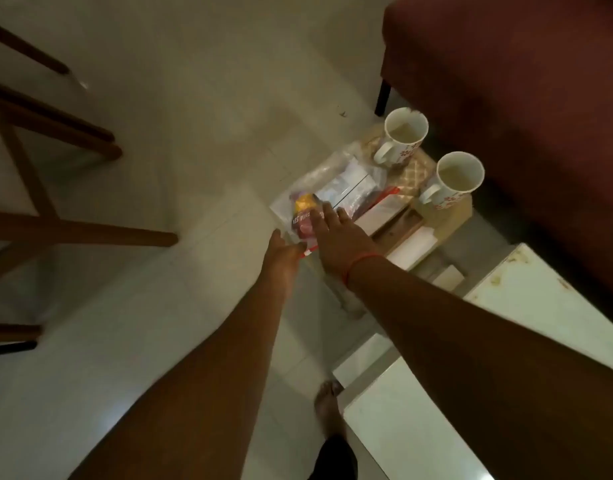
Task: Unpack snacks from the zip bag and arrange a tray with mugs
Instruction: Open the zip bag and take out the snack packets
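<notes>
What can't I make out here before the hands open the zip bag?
- Head view: the zip bag's near edge and zipper, hidden under the right hand and left hand.
- Snack packets inside: blurred, their count and print unreadable.
- Tray: partly covered by the bag and two mugs.
- Mugs' contents: too dim to tell.

Zip bag (336, 188) of snack packets (306, 216) lying on desk (450, 216), directly under and beyond both hands. Left hand (284, 252) at bag's near corner; right hand (336, 237) flat on bag, just right of left hand. Tray (414, 171) beyond and right of hands, partly under bag. Two mugs: one (403, 136) on tray's far end, other (455, 180) right of it, at desk's edge. Sofa (523, 81) behind mugs. Chair legs (55, 133) well left of hands, on floor (194, 98).
</notes>
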